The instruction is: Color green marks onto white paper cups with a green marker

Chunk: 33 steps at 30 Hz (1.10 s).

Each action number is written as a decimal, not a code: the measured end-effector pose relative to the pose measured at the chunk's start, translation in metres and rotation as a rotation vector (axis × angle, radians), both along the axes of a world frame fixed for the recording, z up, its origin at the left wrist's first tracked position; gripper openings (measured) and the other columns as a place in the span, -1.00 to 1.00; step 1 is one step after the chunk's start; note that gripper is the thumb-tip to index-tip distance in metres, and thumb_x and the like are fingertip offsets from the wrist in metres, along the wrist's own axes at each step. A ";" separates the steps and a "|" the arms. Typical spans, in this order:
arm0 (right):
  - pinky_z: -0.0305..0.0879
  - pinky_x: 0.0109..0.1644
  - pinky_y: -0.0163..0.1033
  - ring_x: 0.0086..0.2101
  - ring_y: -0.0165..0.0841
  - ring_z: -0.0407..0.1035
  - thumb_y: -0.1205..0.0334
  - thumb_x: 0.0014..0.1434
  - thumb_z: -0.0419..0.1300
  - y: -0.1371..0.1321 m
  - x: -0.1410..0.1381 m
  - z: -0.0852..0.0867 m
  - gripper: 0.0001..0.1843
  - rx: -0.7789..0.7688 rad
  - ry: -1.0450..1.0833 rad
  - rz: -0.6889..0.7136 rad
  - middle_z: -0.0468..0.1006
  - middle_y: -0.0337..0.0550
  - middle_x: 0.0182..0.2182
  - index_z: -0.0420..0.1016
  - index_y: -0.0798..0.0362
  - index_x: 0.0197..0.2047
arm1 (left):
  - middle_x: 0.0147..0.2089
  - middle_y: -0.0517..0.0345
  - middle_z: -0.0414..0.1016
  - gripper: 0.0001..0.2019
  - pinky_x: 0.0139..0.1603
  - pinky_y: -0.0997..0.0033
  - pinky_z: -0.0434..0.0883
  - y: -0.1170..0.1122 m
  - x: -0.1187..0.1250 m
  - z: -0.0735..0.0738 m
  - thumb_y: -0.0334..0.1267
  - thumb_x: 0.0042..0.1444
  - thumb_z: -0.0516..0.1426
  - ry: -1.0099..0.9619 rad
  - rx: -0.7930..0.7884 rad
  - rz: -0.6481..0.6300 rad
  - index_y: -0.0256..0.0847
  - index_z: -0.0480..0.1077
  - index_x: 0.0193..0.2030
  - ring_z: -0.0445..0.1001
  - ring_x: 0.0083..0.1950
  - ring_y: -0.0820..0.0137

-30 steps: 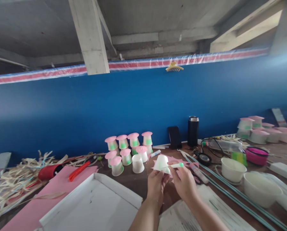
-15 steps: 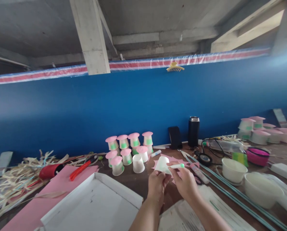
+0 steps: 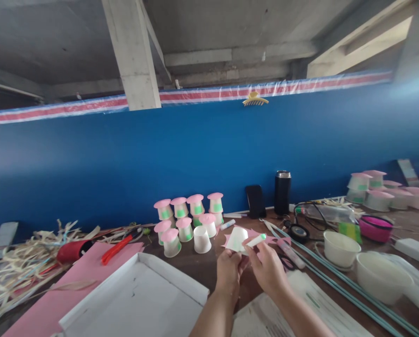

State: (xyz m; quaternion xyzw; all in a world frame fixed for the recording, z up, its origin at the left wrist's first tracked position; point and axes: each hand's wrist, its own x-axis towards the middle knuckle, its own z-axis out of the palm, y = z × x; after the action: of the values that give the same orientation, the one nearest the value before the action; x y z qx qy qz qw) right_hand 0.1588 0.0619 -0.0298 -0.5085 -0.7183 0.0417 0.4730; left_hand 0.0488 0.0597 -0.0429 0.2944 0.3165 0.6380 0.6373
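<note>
My left hand point(image 3: 229, 270) is closed around the lower part of a white paper cup point(image 3: 237, 238), which it holds tilted above the table. Between the fingers of my right hand point(image 3: 266, 266) is a white marker with a green end point(image 3: 257, 240), its other end close to the cup. Fingers hide the marker's tip. Behind the cup lies a pink paper piece with pointed edges point(image 3: 253, 232). To the left, a plain white cup point(image 3: 202, 239) stands upside down beside several cups topped with pink discs and marked with green patches point(image 3: 172, 243).
A white box lid point(image 3: 153, 299) lies front left over pink paper point(image 3: 37, 311), near a heap of pale strips point(image 3: 26, 262). On the right are blue-green rods point(image 3: 335, 281), scissors point(image 3: 287, 263), white bowls point(image 3: 341, 248) and a black flask point(image 3: 283, 193). A blue partition point(image 3: 209, 154) stands behind.
My right hand has turned the marker, so its green end now points more upward and sits slightly farther left. The cup stays in my left hand, nearly unmoved.
</note>
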 end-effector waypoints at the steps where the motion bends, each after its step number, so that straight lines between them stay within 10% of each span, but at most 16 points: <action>1: 0.28 -0.17 -0.20 -0.27 -0.26 0.44 0.08 0.21 -0.01 0.000 -0.001 0.000 -0.72 0.032 -0.003 -0.004 0.57 -0.11 -0.32 0.44 0.03 -0.22 | -0.24 0.00 0.55 -0.84 0.00 0.31 0.38 0.000 0.000 0.000 -0.39 -0.18 0.22 0.002 -0.005 0.005 -0.28 0.47 -0.36 0.49 -0.09 0.24; 22: 0.29 -0.26 -0.23 -0.34 -0.27 0.44 0.05 0.20 -0.01 -0.001 0.000 0.002 -0.70 -0.019 0.003 -0.024 0.56 -0.12 -0.39 0.45 0.04 -0.27 | -0.27 -0.03 0.53 -0.92 -0.04 0.29 0.39 0.001 -0.001 0.000 -0.37 -0.14 0.22 0.070 0.003 0.019 -0.26 0.46 -0.43 0.50 -0.17 0.27; 33: 0.23 0.01 -0.14 -0.08 -0.25 0.37 0.07 0.23 -0.03 -0.009 0.002 0.011 -0.68 0.129 0.130 -0.013 0.52 -0.06 -0.13 0.44 0.00 -0.10 | -0.24 -0.04 0.53 -0.91 -0.01 0.33 0.38 -0.001 0.000 0.005 -0.41 -0.11 0.21 0.055 -0.058 0.026 -0.24 0.46 -0.39 0.49 -0.15 0.32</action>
State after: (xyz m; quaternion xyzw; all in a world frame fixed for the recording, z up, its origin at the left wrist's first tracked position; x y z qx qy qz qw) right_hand 0.1604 0.0528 -0.0185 -0.4779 -0.6841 0.0254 0.5504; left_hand 0.0487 0.0586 -0.0379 0.2891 0.3563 0.6282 0.6283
